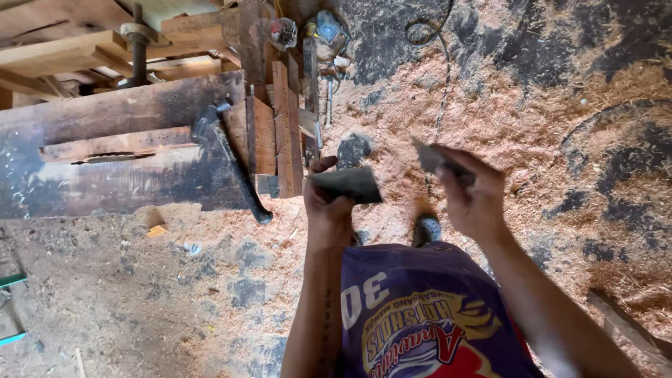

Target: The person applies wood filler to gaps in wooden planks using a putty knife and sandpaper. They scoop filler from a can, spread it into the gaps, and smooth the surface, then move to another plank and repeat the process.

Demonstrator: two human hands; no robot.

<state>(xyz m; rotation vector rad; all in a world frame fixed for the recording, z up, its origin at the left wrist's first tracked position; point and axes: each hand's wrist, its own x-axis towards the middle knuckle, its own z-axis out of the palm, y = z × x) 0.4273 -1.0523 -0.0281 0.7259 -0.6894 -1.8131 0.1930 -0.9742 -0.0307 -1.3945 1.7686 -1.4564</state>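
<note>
1. A workshop floor point(532, 105) lies under a thick spread of pale sawdust and wood shavings, with dark bare patches showing through and a thin cable point(441, 63) trailing across it.
2. At the upper left stands a rough, dark-stained wooden workbench point(105, 175); a hammer point(234, 164) with a dark handle lies across its edge, beside a few short upright boards point(276, 126).
3. More timber offcuts and small tools are heaped behind the bench, too jumbled to tell apart.
4. The person, seen from above in a purple printed shirt, holds both hands out over the sawdust.
5. The left hand point(327, 206) is clenched around a flat, dark grey piece point(348, 185), worn-looking and roughly rectangular, held level just right of the bench.
6. The right hand point(472, 196) pinches a smaller dark wedge-shaped piece point(430, 157), its point facing the left hand.
7. The two pieces are held near each other without touching.
8. A grey shoe point(427, 229) shows between the forearms.
</note>
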